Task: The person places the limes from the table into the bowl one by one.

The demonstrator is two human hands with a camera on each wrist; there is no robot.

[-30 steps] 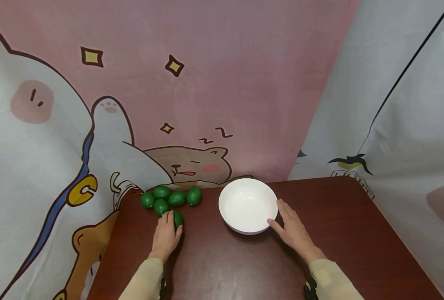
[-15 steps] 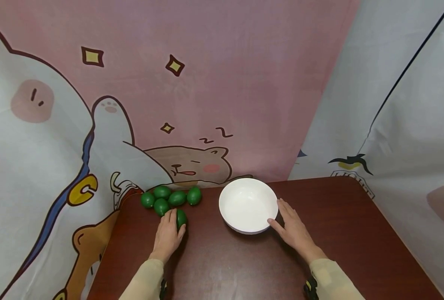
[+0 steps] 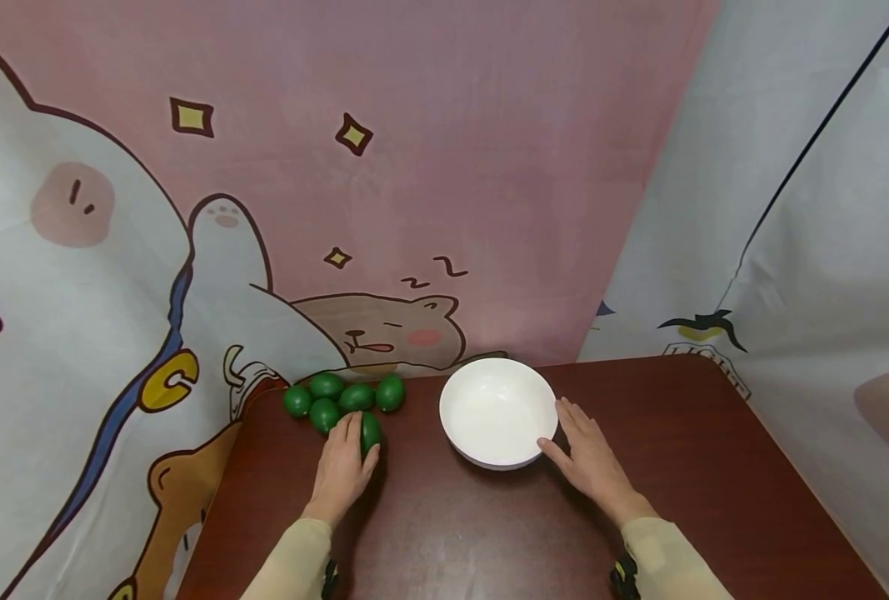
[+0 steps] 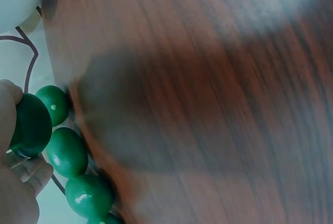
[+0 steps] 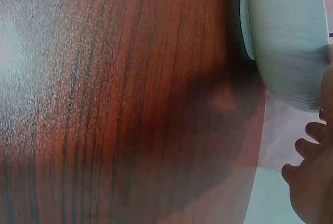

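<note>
My left hand (image 3: 342,469) grips a smooth green lime (image 3: 371,433) between thumb and fingers. In the left wrist view this lime (image 4: 32,126) appears lifted off the table. Just beyond that hand, several more green limes (image 3: 324,414) lie clustered at the table's back left. A white bowl (image 3: 498,412) stands upright on the table, nothing inside it. Against its right side rests my right hand (image 3: 594,462), the thumb at the rim and the fingers fairly straight along the outer wall. The right wrist view shows the bowl's outer wall (image 5: 291,36) and foot.
The dark red-brown wooden table (image 3: 444,533) meets a cartoon-printed cloth backdrop (image 3: 519,183) along its back edge. Bare wood lies between the left hand and the bowl, and also to the right of the right hand.
My left hand has moved slightly right and away from me, carrying the lime. The right hand and the bowl have stayed in place.
</note>
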